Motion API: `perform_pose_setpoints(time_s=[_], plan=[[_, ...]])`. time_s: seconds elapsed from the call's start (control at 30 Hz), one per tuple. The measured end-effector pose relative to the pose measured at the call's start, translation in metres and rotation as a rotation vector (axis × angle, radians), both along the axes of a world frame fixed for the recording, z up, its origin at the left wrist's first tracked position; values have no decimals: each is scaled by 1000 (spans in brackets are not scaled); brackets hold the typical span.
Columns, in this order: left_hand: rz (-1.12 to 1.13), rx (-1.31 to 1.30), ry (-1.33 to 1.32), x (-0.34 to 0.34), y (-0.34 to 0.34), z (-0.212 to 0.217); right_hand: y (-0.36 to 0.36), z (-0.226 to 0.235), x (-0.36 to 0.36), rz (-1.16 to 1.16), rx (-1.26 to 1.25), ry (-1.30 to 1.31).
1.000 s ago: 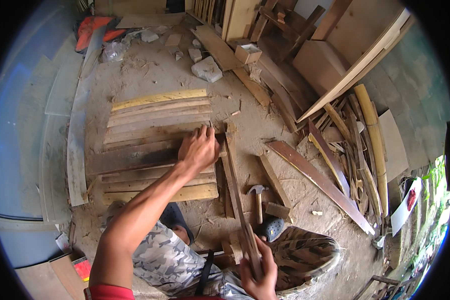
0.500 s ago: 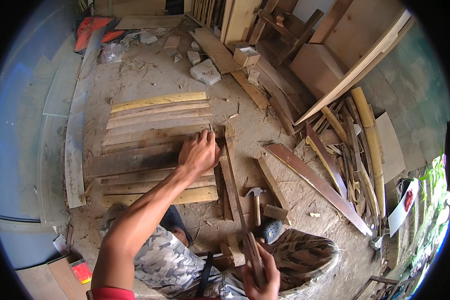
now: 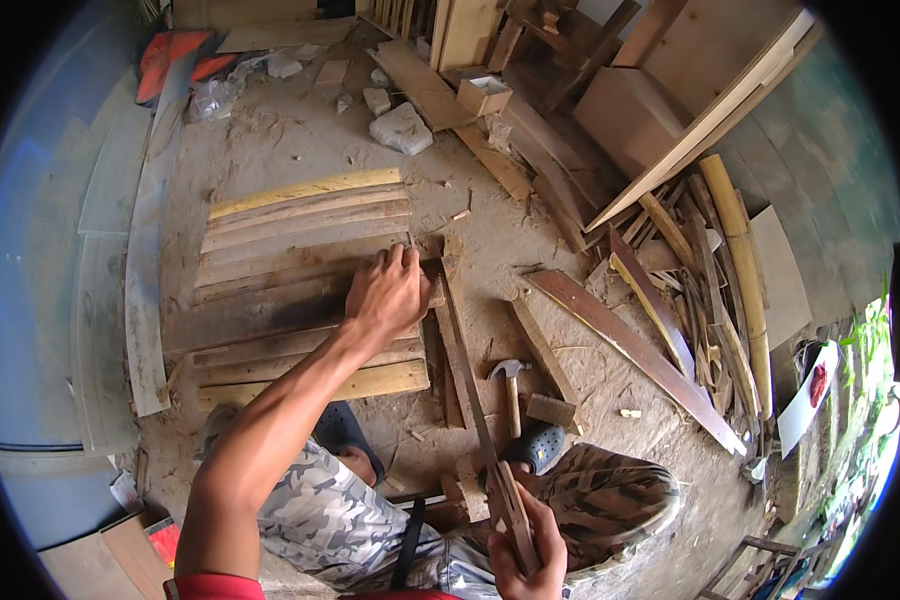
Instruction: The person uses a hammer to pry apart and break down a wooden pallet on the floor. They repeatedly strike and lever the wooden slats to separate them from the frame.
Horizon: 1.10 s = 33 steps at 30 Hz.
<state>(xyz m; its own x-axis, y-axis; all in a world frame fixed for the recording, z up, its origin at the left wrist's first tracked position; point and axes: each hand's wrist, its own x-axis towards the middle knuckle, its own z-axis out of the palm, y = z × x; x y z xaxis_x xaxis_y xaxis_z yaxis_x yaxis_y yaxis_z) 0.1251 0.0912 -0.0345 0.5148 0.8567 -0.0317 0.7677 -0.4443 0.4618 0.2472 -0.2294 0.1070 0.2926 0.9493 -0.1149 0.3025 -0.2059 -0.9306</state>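
Observation:
My left hand [image 3: 388,290] is closed over the right end of a dark wooden board [image 3: 260,318], pressing it down across a row of wooden slats [image 3: 300,215]. In my right hand [image 3: 532,550], low in the view, is the wooden handle of a handsaw [image 3: 508,505]. Its thin blade, seen almost edge-on, points away from me toward the board's right end, just right of my left hand. Exactly where the teeth meet the wood cannot be made out. Narrow wood strips [image 3: 454,375] lie on the ground beside the blade.
A claw hammer [image 3: 512,390], a short wood block [image 3: 551,409] and a loose batten [image 3: 545,350] lie right of the saw. Further right are a long reddish-brown board [image 3: 635,355] and a scrap-wood pile [image 3: 710,290]. A pale stone [image 3: 402,130] sits beyond the slats.
The view has shifted slightly, so the slats and board appear a little higher and further left. Against them, my right hand and the saw have drawn back slightly. Both grips stay the same.

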Motion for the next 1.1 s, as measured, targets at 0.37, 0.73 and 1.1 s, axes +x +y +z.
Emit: perform_pose_setpoints(time_s=[0.37,0.73,1.1], plan=[[57,177,85,3,-5,5,123,-53,-5,25,148,-198],[38,-123,8,3,-7,39,184,-39,-2,-43,9,-67],[43,296,-26,-7,-9,-7,94,-20,9,32,8,-127]])
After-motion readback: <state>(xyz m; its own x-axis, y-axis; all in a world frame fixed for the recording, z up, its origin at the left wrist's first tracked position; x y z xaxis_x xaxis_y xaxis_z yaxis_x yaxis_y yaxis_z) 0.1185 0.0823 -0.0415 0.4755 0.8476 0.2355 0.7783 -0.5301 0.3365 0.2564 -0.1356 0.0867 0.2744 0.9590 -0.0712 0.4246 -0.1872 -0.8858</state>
